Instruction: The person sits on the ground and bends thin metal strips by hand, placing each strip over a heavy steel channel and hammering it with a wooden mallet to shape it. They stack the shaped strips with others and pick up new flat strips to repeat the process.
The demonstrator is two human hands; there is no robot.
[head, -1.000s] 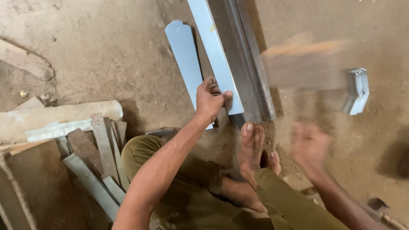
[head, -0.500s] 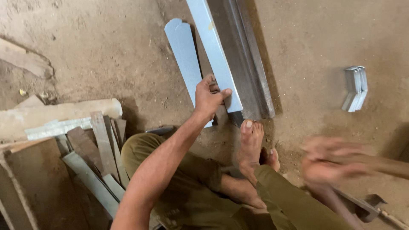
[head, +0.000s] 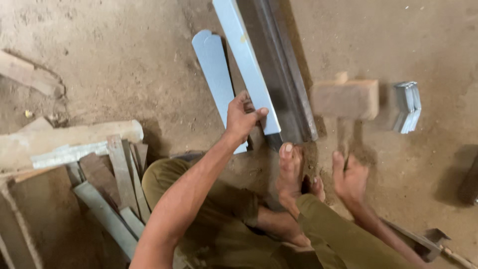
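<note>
Steadying sheet metal for the mallet.
Left hand (head: 242, 115) pinched the pale metal strip (head: 246, 65) against the steel bar (head: 279, 74); right hand (head: 350, 178) gripped the wooden mallet (head: 345, 99).

Two hands in view: the left hand (head: 242, 117) and the right hand (head: 350, 178). Two bare feet, one foot (head: 290, 169) forward, the second foot (head: 314, 187) partly hidden behind it. One wooden mallet (head: 345, 98). Two pale blue metal strips: a straight strip (head: 244, 60) and a round-ended strip (head: 215, 74). One dark steel bar (head: 279, 74). One small stack of bent metal pieces (head: 408, 107); the number in the stack cannot be told. One pile of mixed wood and metal offcuts (head: 99, 169); count not determinable.
</note>
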